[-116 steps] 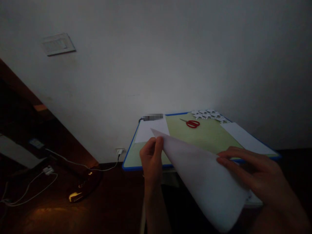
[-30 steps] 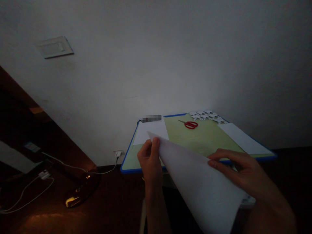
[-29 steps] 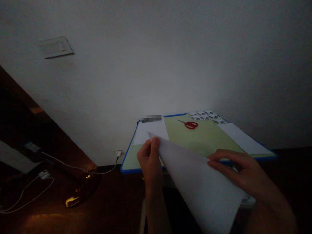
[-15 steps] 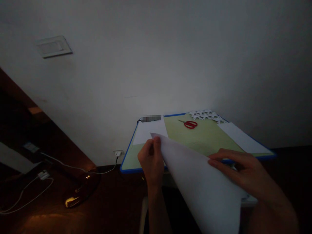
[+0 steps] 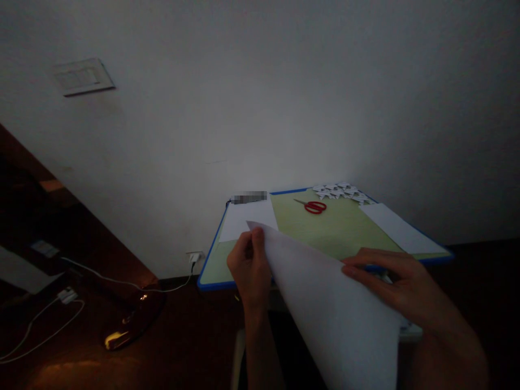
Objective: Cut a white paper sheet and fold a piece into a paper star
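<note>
A sheet of white paper [image 5: 337, 309] is held up in front of the table, slanting down to the right toward the bottom of the view. My left hand [image 5: 251, 265] pinches it near its upper left corner, thumb on top, and the pointed corner sticks out past the thumb. At the upper edge farther right, my right hand [image 5: 390, 276] grips the sheet between thumb and fingers. Beyond the paper, scissors with red handles [image 5: 315, 207] lie on the green tabletop [image 5: 325, 230], blades pointing left.
Folded white paper pieces [image 5: 339, 191] cluster at the table's far right corner. White sheets lie at the right [image 5: 400, 227] and left [image 5: 247, 218], with a blurred dark object [image 5: 248, 197] behind the left one. A plugged-in cable [image 5: 194, 259] and a shiny stand base [image 5: 122, 336] are to the left.
The view has shifted slightly, so the table and scissors appear a little farther left. Both hands keep the same hold on the paper.
</note>
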`<act>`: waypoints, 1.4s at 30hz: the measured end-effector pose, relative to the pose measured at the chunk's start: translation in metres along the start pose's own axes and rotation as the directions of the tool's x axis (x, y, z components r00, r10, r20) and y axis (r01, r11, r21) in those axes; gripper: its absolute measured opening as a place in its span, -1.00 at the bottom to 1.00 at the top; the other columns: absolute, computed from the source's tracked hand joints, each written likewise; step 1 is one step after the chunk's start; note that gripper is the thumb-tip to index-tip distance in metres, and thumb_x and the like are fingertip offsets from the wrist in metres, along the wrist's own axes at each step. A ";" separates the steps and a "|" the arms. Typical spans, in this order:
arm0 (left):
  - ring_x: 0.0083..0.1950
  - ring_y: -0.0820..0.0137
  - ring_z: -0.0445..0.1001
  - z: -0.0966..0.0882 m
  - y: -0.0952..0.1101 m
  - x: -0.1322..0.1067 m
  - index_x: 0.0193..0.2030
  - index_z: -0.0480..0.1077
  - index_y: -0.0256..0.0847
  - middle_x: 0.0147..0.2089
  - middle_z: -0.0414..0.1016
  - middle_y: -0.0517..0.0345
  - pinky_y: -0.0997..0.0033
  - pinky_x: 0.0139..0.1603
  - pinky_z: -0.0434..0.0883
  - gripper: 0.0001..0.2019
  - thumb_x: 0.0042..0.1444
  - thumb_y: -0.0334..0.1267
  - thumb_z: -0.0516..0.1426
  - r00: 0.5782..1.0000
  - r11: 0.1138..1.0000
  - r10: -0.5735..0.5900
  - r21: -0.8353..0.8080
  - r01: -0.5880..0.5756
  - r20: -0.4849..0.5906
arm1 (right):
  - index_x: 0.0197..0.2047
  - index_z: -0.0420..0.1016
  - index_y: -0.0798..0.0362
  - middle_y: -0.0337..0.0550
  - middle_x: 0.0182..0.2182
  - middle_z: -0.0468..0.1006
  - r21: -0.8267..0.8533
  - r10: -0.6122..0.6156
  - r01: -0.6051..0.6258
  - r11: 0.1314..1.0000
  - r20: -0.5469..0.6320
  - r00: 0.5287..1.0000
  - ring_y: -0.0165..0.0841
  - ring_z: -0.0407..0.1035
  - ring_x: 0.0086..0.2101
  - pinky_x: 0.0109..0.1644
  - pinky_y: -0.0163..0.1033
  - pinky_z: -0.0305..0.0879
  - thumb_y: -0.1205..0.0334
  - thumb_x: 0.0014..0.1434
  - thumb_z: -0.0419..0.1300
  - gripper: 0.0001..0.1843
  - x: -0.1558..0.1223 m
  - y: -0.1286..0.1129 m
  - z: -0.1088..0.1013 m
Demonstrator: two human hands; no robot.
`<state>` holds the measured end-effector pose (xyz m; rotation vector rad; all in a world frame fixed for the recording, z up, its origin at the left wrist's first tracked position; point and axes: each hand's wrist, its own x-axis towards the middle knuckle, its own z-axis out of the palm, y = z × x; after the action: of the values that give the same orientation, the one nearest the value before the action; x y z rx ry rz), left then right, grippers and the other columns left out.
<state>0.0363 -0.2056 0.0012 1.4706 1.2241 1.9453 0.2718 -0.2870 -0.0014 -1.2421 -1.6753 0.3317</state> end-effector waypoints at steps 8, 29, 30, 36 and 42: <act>-0.49 0.44 0.28 0.005 -0.005 -0.001 -0.45 0.50 -0.20 -0.55 0.33 0.28 0.47 -0.47 0.21 -0.60 0.33 0.02 0.20 0.995 0.991 0.081 0.111 -0.074 -0.059 | -0.30 0.73 -0.16 -0.25 -0.31 0.77 -0.021 0.014 -0.014 1.000 -0.005 1.000 -0.26 0.65 -0.30 -0.19 -0.27 0.58 0.04 0.27 0.37 -0.85 0.000 -0.001 -0.004; -0.49 0.46 0.11 0.014 0.001 -0.007 -0.56 0.27 -0.17 -0.54 0.13 0.30 0.44 -0.49 0.12 -0.47 0.32 0.13 0.20 0.998 0.992 -0.051 -0.116 0.053 0.027 | -0.30 0.75 -0.18 -0.22 -0.31 0.78 -0.083 0.032 -0.044 0.996 -0.143 0.989 -0.18 0.67 -0.30 -0.20 -0.17 0.63 0.00 0.23 0.37 -0.84 -0.002 0.004 -0.003; -0.49 0.46 0.12 0.014 0.001 -0.007 -0.56 0.28 -0.17 -0.54 0.14 0.30 0.44 -0.49 0.12 -0.48 0.33 0.10 0.20 0.999 0.992 -0.049 -0.115 0.050 0.013 | -0.31 0.75 -0.18 -0.23 -0.32 0.78 -0.078 0.034 -0.045 0.996 -0.139 0.990 -0.18 0.67 -0.31 -0.21 -0.17 0.63 0.00 0.23 0.37 -0.84 -0.002 0.002 -0.003; -0.47 0.46 0.23 0.014 -0.001 -0.007 -0.47 0.46 -0.20 -0.53 0.28 0.29 0.46 -0.46 0.17 -0.59 0.34 -0.01 0.21 1.000 0.999 -0.018 -0.031 0.017 -0.021 | -0.30 0.76 -0.18 -0.26 -0.31 0.78 -0.050 0.032 -0.038 0.998 -0.119 0.992 -0.22 0.66 -0.31 -0.19 -0.23 0.61 0.02 0.23 0.39 -0.87 -0.001 0.002 -0.001; -0.43 0.44 0.29 0.016 0.000 -0.006 -0.43 0.49 -0.21 -0.50 0.35 0.26 0.49 -0.44 0.23 -0.61 0.28 0.04 0.24 0.999 0.996 -0.037 -0.081 0.037 0.010 | -0.33 0.76 -0.16 -0.24 -0.35 0.78 -0.046 0.026 -0.035 0.998 -0.171 0.985 -0.21 0.66 -0.33 -0.22 -0.21 0.62 0.05 0.19 0.40 -0.88 -0.002 0.005 -0.003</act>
<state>0.0532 -0.2040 -0.0015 1.4050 1.1468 1.9388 0.2769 -0.2869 -0.0047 -1.2963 -1.5271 0.1981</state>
